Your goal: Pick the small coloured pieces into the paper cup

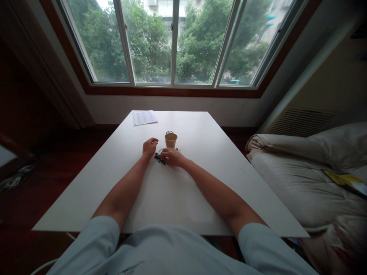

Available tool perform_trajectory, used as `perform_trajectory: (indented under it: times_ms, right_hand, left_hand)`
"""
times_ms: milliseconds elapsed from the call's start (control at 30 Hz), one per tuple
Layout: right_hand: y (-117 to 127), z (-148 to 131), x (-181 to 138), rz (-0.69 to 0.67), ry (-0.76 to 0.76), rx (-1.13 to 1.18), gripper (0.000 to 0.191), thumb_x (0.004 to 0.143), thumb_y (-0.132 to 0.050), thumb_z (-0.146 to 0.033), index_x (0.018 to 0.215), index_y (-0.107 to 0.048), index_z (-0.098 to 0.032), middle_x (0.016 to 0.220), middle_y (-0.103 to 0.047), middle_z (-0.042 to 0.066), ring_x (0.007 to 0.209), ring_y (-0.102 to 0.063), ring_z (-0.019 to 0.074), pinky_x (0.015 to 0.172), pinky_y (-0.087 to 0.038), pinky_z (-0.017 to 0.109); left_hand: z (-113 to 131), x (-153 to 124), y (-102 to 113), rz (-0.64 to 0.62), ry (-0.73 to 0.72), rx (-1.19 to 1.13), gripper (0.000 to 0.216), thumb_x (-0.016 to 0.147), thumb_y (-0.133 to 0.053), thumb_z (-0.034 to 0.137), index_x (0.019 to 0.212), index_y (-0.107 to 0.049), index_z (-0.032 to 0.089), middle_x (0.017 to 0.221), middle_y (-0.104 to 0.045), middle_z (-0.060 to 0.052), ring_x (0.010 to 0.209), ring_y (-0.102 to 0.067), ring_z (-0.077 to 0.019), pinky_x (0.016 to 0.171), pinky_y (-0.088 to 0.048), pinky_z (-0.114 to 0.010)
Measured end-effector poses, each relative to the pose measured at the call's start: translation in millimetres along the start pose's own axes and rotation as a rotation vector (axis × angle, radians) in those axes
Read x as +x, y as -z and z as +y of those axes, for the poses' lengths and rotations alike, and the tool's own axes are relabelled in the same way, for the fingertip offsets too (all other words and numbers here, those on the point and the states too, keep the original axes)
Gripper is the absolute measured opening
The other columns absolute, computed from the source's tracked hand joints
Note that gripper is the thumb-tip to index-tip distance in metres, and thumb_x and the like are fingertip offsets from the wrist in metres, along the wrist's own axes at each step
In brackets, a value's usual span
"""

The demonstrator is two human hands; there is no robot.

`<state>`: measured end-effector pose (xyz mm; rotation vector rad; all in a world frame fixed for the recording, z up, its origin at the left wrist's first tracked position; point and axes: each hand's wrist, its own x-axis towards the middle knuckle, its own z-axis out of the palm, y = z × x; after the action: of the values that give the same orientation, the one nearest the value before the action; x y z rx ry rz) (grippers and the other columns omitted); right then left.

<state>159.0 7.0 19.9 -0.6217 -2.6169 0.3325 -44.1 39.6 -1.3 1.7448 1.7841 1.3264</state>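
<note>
A small heap of blue, dark red and yellow pieces point(158, 157), too tiny to name, lies on the white table. My right hand point(173, 157) reaches over the heap from the right, its fingertips down among the pieces and drawn together. Whatever is between those fingertips is hidden. Just left of the heap, my left hand point(149, 147) rests with its fingers curled towards the thumb; I cannot make out what is in them. Behind my right hand stands an upright tan paper cup point(171, 140), its lower part partly covered by the hand. The cup's contents do not show.
Printed sheets of paper point(145, 117) lie at the table's far left corner. A small dark looped item point(169, 132) sits behind the cup. The white table point(177, 198) ends near a window. A padded beige sofa point(286, 179) stands to the right.
</note>
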Motion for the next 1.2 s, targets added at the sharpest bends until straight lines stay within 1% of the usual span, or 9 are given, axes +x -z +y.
perform_trajectory:
  times_ms: [200, 433, 600, 700, 867, 967, 1067, 1133, 1200]
  right_hand:
    - [-3.0, -3.6, 0.0, -0.008, -0.025, -0.063, 0.018, 0.088, -0.060, -0.013, 0.096, -0.075, -0.021, 0.092, -0.065, 0.006, 0.091, -0.055, 0.0179, 0.080, -0.040, 0.026]
    - [-4.3, -4.3, 0.3, -0.025, -0.026, -0.121, 0.021, 0.089, -0.057, -0.010, 0.098, -0.074, -0.020, 0.094, -0.066, 0.007, 0.095, -0.055, 0.0177, 0.081, -0.039, 0.026]
    - [0.9, -3.0, -2.0, -0.047, -0.089, -0.190, 0.020, 0.092, -0.057, -0.014, 0.098, -0.074, -0.022, 0.096, -0.067, 0.006, 0.094, -0.057, 0.0178, 0.077, -0.038, 0.025]
    - [3.2, -2.7, -3.3, -0.061, -0.131, -0.209, 0.022, 0.092, -0.056, -0.014, 0.103, -0.073, -0.023, 0.100, -0.068, 0.006, 0.095, -0.058, 0.0181, 0.075, -0.038, 0.025]
    - [2.7, -0.8, -4.9, -0.025, -0.248, -0.223, 0.026, 0.090, -0.057, -0.015, 0.108, -0.072, -0.025, 0.104, -0.068, 0.006, 0.092, -0.061, 0.0180, 0.075, -0.041, 0.024]
    - [2.6, 2.4, -6.2, -0.012, -0.285, -0.211, 0.027, 0.089, -0.057, -0.014, 0.108, -0.072, -0.026, 0.106, -0.068, 0.005, 0.092, -0.062, 0.0172, 0.077, -0.043, 0.023]
    - [3.5, 6.3, -7.8, -0.015, -0.300, -0.199, 0.026, 0.089, -0.055, -0.014, 0.105, -0.072, -0.026, 0.106, -0.069, 0.005, 0.094, -0.062, 0.0172, 0.080, -0.044, 0.023]
    - [3.8, 8.8, -8.8, -0.016, -0.315, -0.196, 0.026, 0.089, -0.056, -0.014, 0.105, -0.073, -0.025, 0.106, -0.069, 0.006, 0.096, -0.062, 0.0174, 0.082, -0.044, 0.024]
    - [3.3, 11.1, -9.8, -0.007, -0.323, -0.192, 0.026, 0.089, -0.056, -0.014, 0.105, -0.073, -0.024, 0.107, -0.069, 0.006, 0.097, -0.062, 0.0178, 0.083, -0.044, 0.024]
  left_hand:
    - [-0.6, -0.6, -1.0, 0.000, 0.019, 0.006, 0.028, 0.085, -0.051, 0.028, 0.099, -0.073, 0.020, 0.090, -0.075, -0.004, 0.074, -0.064, -0.0151, 0.073, -0.048, -0.026]
    - [1.4, -1.5, -0.4, -0.012, -0.002, 0.011, 0.028, 0.085, -0.050, 0.028, 0.099, -0.073, 0.020, 0.089, -0.075, -0.003, 0.077, -0.065, -0.0154, 0.075, -0.049, -0.025]
    - [4.5, -2.8, 2.1, -0.021, 0.021, 0.011, 0.027, 0.084, -0.050, 0.027, 0.099, -0.073, 0.020, 0.089, -0.075, -0.004, 0.076, -0.065, -0.0155, 0.075, -0.049, -0.026]
    - [5.3, -3.8, 2.3, -0.021, 0.030, 0.006, 0.027, 0.084, -0.051, 0.027, 0.099, -0.073, 0.020, 0.089, -0.075, -0.004, 0.076, -0.066, -0.0157, 0.075, -0.049, -0.026]
    - [9.7, -4.5, 5.6, -0.043, 0.034, 0.025, 0.027, 0.084, -0.051, 0.027, 0.099, -0.073, 0.021, 0.090, -0.075, -0.004, 0.079, -0.066, -0.0160, 0.075, -0.049, -0.026]
    - [17.4, 0.2, 15.2, -0.096, 0.001, 0.071, 0.028, 0.083, -0.052, 0.027, 0.098, -0.074, 0.021, 0.089, -0.075, -0.003, 0.079, -0.065, -0.0164, 0.075, -0.048, -0.026]
    - [27.9, 8.2, 29.8, -0.153, -0.060, 0.163, 0.029, 0.084, -0.051, 0.029, 0.096, -0.075, 0.020, 0.084, -0.073, -0.004, 0.076, -0.063, -0.0168, 0.071, -0.046, -0.026]
    - [34.5, 12.7, 39.5, -0.259, -0.112, 0.233, 0.029, 0.084, -0.052, 0.035, 0.091, -0.075, 0.019, 0.080, -0.072, -0.004, 0.072, -0.061, -0.0167, 0.067, -0.044, -0.026]
    - [39.8, 15.0, 47.6, -0.414, -0.174, 0.292, 0.029, 0.082, -0.055, 0.040, 0.087, -0.075, 0.019, 0.079, -0.072, -0.003, 0.071, -0.060, -0.0165, 0.063, -0.042, -0.026]
